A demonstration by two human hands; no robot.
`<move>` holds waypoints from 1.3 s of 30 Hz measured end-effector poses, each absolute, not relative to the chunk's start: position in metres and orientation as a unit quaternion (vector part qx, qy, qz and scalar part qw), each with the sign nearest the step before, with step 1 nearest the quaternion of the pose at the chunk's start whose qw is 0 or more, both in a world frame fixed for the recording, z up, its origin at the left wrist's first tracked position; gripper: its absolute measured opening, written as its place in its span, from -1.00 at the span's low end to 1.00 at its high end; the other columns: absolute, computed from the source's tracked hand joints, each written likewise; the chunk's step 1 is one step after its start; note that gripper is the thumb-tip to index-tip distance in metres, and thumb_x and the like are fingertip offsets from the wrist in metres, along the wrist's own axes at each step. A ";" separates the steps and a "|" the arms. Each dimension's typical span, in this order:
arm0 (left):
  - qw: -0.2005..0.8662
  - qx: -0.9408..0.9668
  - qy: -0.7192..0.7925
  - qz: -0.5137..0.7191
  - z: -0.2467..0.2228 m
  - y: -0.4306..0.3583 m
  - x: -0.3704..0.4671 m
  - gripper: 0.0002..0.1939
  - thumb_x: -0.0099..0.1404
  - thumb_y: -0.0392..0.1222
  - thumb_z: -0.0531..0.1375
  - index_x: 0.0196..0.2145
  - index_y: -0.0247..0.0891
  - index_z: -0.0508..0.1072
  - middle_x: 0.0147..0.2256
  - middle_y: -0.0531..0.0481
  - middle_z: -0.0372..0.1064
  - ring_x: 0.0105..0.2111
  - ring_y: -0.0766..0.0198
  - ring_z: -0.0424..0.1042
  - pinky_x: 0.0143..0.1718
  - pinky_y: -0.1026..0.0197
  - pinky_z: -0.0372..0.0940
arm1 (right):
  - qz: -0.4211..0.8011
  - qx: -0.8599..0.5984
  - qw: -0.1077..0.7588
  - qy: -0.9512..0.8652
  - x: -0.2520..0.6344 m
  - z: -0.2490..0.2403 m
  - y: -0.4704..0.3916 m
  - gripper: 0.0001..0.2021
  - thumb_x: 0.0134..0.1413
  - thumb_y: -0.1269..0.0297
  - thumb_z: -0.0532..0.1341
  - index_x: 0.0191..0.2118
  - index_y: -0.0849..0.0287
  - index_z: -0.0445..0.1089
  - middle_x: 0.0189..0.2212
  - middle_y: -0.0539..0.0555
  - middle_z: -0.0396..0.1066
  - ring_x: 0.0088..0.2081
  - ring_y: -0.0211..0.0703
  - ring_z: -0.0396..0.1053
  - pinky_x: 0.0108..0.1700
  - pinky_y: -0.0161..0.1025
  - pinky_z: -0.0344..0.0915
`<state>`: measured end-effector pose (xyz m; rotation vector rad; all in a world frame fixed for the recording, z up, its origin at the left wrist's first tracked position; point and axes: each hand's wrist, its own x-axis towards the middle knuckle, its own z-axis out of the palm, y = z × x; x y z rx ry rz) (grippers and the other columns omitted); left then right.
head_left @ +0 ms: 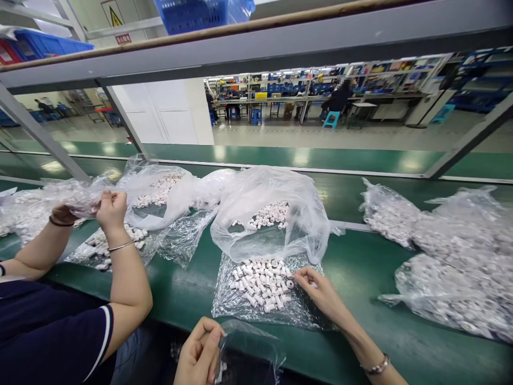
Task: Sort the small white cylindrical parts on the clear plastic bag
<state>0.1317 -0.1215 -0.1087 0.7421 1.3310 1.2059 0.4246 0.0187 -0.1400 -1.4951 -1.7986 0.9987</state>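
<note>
My left hand [200,350], at the bottom centre, pinches the edge of a small clear bag [250,347] with a few white pieces low inside it. My right hand [316,289] is at the right edge of a pile of small white parts [262,283], its fingers curled with a white piece showing at the palm. The pile lies on a flat clear plastic sheet [228,310]. Just behind it, a large translucent bag [272,176] lies open on its side with more white parts [269,215] inside.
At the left a person in a dark shirt [52,331] holds a clear bag [84,195] in both hands. Filled bags [452,267] stand on the green table [360,278] at the right. A metal shelf beam [256,48] crosses above, with blue baskets [200,16] on top.
</note>
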 end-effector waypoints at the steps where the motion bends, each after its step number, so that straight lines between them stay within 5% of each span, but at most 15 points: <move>1: 0.563 0.314 0.566 0.513 -0.109 -0.122 0.131 -0.47 0.19 0.33 0.21 -0.41 -0.27 0.37 -0.79 0.30 -0.15 -0.76 0.55 -0.21 -0.71 0.47 -0.18 | 0.376 -0.563 0.296 -0.674 0.425 -0.140 0.019 -0.66 0.29 -0.05 0.08 -0.26 0.13 0.36 -0.47 -0.03 0.26 -0.41 -0.18 0.22 -0.35 -0.25 0.13; 7: 0.562 0.311 0.570 0.513 -0.107 -0.120 0.133 -0.49 0.19 0.32 0.22 -0.41 -0.25 0.37 -0.79 0.29 -0.12 -0.79 0.54 -0.20 -0.75 0.48 -0.19 | 0.369 -0.546 0.253 -0.708 0.422 -0.144 0.014 -0.69 0.25 -0.05 0.14 -0.15 0.10 0.33 -0.49 -0.06 0.22 -0.45 -0.19 0.21 -0.38 -0.25 0.13; 12: 0.555 0.300 0.573 0.523 -0.105 -0.120 0.133 -0.50 0.16 0.31 0.25 -0.42 -0.24 0.36 -0.79 0.29 -0.14 -0.77 0.54 -0.21 -0.75 0.48 -0.15 | 0.548 -0.517 0.362 -0.549 0.426 -0.133 0.017 -0.63 0.23 -0.13 0.11 -0.31 0.11 0.26 -0.53 -0.07 0.11 -0.55 -0.29 0.03 -0.56 -0.32 0.00; 16: 0.553 0.293 0.579 0.523 -0.104 -0.121 0.132 -0.50 0.15 0.31 0.25 -0.42 -0.24 0.35 -0.79 0.28 -0.13 -0.77 0.53 -0.21 -0.76 0.48 -0.17 | 0.640 -0.459 0.443 -0.428 0.431 -0.121 0.024 -0.62 0.24 -0.16 0.07 -0.23 0.09 0.29 -0.41 0.01 0.20 -0.54 -0.27 0.03 -0.61 -0.31 -0.01; 27: 0.561 0.296 0.571 0.522 -0.109 -0.121 0.132 -0.49 0.19 0.32 0.22 -0.41 -0.25 0.37 -0.78 0.29 -0.15 -0.77 0.54 -0.22 -0.74 0.47 -0.20 | 0.305 -0.547 0.175 -0.760 0.425 -0.137 0.039 -0.59 0.20 -0.04 0.16 0.09 0.01 0.34 -0.52 -0.07 0.20 -0.50 -0.18 0.17 -0.44 -0.27 0.04; 35: 0.561 0.310 0.572 0.512 -0.114 -0.121 0.128 -0.47 0.18 0.34 0.21 -0.41 -0.25 0.36 -0.79 0.29 -0.13 -0.78 0.55 -0.21 -0.74 0.47 -0.20 | 0.623 -0.468 0.399 -0.483 0.430 -0.123 0.038 -0.59 0.23 -0.15 0.08 -0.06 0.08 0.33 -0.42 -0.02 0.22 -0.56 -0.29 0.03 -0.67 -0.36 -0.05; 39: 0.559 0.313 0.570 0.515 -0.111 -0.120 0.132 -0.49 0.21 0.32 0.20 -0.39 -0.26 0.37 -0.79 0.29 -0.12 -0.78 0.55 -0.21 -0.73 0.47 -0.20 | 0.620 -0.477 0.410 -0.470 0.432 -0.124 0.040 -0.59 0.23 -0.16 0.08 -0.19 0.12 0.36 -0.44 -0.01 0.21 -0.56 -0.31 0.01 -0.64 -0.37 -0.07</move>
